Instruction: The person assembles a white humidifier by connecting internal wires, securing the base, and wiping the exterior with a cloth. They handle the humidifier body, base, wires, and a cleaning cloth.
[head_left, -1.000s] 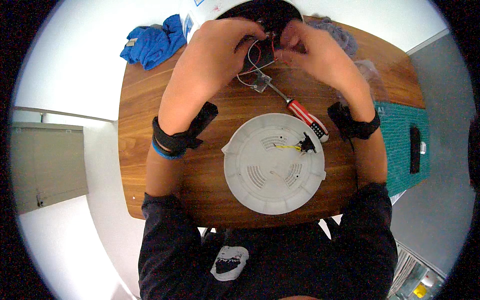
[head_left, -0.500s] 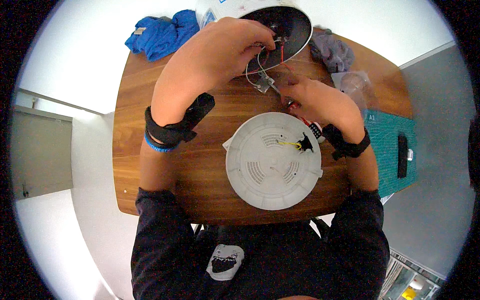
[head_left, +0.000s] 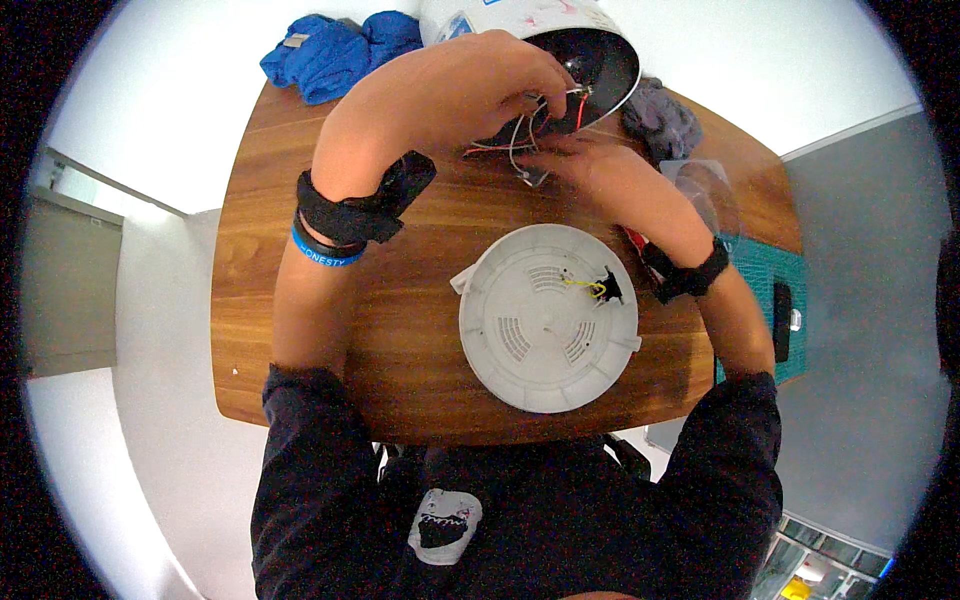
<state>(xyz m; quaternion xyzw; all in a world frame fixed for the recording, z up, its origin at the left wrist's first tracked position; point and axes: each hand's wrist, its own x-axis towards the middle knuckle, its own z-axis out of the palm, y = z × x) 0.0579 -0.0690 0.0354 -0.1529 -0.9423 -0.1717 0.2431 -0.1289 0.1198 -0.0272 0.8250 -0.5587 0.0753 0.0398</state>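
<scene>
Toward twelve o'clock, the curled left hand (head_left: 500, 75) and right hand (head_left: 605, 175), both grips unclear, are risking loosened wires (head_left: 582, 113) if tugging.

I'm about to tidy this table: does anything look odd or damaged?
The white appliance shell looks odd: its dark inside shows and wires hang out, while a round white disc lies apart on the table. No spill shows.
</scene>
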